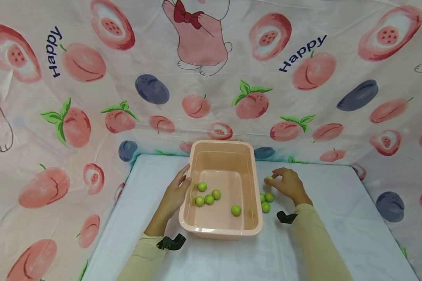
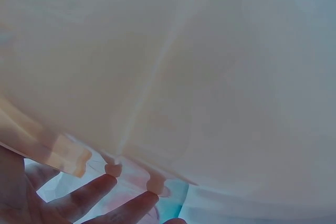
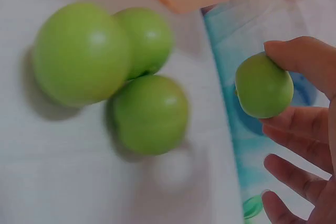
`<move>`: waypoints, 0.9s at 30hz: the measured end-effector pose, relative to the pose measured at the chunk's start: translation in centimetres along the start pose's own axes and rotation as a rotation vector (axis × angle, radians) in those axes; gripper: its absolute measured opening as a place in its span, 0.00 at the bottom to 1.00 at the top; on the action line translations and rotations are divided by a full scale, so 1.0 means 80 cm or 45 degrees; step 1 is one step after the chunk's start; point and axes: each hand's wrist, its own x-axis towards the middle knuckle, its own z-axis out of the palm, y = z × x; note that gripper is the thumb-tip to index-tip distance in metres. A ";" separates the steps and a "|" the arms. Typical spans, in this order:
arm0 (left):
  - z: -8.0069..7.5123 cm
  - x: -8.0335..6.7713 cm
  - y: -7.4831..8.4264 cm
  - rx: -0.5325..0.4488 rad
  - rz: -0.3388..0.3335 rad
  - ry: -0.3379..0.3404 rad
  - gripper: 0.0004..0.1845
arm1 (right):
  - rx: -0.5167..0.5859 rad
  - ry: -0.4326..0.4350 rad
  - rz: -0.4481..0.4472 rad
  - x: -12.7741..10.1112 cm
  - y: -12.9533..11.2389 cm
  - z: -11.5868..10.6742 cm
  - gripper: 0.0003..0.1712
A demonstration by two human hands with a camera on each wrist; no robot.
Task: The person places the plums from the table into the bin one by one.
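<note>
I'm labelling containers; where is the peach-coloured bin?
In the head view, the bin stands on the white table between the left hand, at its left rim, and three green fruits outside its right wall.

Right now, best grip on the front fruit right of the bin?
I'd pinch the front fruit across its widest part, from above and the right: it's round, the bin stands close on its left, and two other fruits sit just behind.

place: screened-off work nook | shown by: fruit-print drape (image 1: 211, 84) around white table (image 1: 348, 230) | room type: unclear
</note>
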 end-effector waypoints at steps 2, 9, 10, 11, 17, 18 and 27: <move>0.000 0.000 0.000 0.000 0.000 0.000 0.27 | 0.002 0.031 -0.041 0.000 -0.004 -0.006 0.32; 0.000 0.001 -0.001 0.004 -0.011 0.004 0.26 | 0.025 0.166 -0.214 0.001 -0.023 -0.031 0.33; 0.000 0.001 0.000 0.003 -0.009 0.004 0.26 | 0.033 0.182 -0.232 0.000 -0.027 -0.035 0.32; 0.000 0.001 -0.001 0.003 -0.001 0.003 0.27 | 0.044 0.197 -0.251 -0.001 -0.032 -0.040 0.31; -0.001 0.000 0.000 -0.007 0.009 -0.002 0.27 | 0.068 0.242 -0.327 -0.008 -0.063 -0.068 0.27; -0.001 0.000 0.001 -0.009 0.003 -0.001 0.26 | 0.074 0.244 -0.334 -0.009 -0.069 -0.072 0.26; -0.001 0.001 -0.002 -0.005 0.014 -0.004 0.27 | 0.075 0.355 -0.483 -0.022 -0.108 -0.105 0.20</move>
